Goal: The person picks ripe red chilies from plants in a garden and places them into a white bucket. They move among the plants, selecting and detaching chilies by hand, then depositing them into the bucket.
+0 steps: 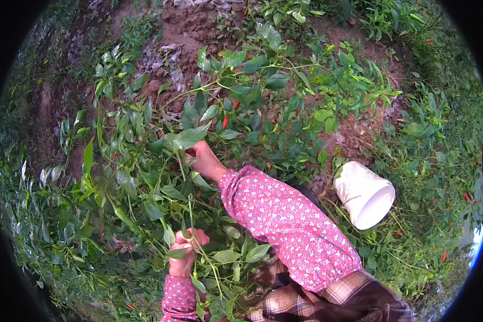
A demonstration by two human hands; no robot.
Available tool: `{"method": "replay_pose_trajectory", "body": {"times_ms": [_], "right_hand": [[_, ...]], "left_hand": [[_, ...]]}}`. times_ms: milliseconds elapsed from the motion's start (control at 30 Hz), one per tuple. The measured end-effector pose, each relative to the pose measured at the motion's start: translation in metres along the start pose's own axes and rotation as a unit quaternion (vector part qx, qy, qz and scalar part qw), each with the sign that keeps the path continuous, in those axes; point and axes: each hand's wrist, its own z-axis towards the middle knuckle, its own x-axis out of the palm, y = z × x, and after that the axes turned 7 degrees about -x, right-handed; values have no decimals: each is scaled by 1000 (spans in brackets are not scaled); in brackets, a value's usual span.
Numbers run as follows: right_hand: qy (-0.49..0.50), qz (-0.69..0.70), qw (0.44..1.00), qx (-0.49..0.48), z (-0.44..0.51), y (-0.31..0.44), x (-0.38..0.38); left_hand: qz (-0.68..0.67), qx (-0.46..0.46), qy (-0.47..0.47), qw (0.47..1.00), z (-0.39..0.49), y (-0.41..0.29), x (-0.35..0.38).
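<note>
My right hand (206,162) reaches into a leafy chili pepper plant (161,197), its fingertips hidden behind leaves. Close above it, a red chili (225,121) hangs among the foliage, and another red chili (236,105) is a little higher. My left hand (185,245) is lower down among the stems, its fingers curled. A green stem (204,254) crosses in front of that hand; whether the hand grips anything is not clear. Left of it hangs a large green chili (122,216). Pink floral sleeve covers (281,217) are on both forearms.
A white plastic bucket (348,183) lies tipped to the right of my right arm, its mouth towards the lower right. More chili plants with red fruit (444,256) grow along the right. Bare soil (185,28) with torn plastic film (176,66) shows at the top.
</note>
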Motion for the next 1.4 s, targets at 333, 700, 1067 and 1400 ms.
{"method": "replay_pose_trajectory", "body": {"times_ms": [333, 700, 1067, 1400], "right_hand": [[-131, -143, 975, -104, -31, 50, -31], [-223, -35, 969, 102, -144, 122, -205], [-583, -267, 764, 73, -367, 185, -374], [-604, -515, 589, 150, -516, 162, -426]], "left_hand": [[-41, -8, 24, 999, 2, 11, -7], [42, -28, -69, 996, 8, 11, 2], [90, -37, -65, 993, 43, -1, 54], [144, -37, -45, 988, 85, -3, 95]]}}
